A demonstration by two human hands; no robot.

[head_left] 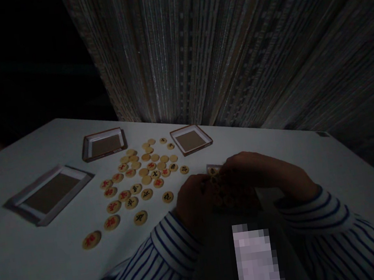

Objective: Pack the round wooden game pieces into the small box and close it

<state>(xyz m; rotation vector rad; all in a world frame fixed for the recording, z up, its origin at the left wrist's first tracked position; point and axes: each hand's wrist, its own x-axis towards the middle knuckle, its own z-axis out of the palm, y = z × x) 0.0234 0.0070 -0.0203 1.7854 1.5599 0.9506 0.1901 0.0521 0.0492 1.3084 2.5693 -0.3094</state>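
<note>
At the near side of the white table (pixel 314 164), a shadowed box (pixel 214 166) of round pieces sits between two hands.
Pale along its far left rim, the box darkens toward the wearer, its crowded tan discs only dimly visible; one disc (pixel 213 171) by that rim lies face up with a dark character. The box opens upward; which way its long axis runs cannot be told, as hands and gloom hide its outline. The left hand (pixel 194 198) curls against its left side, and the right hand (pixel 259 167) arches over its far side, fingers bent inward; whether either grips a disc cannot be told. Scattered playing pieces (pixel 147 194) lie to the left.
</note>
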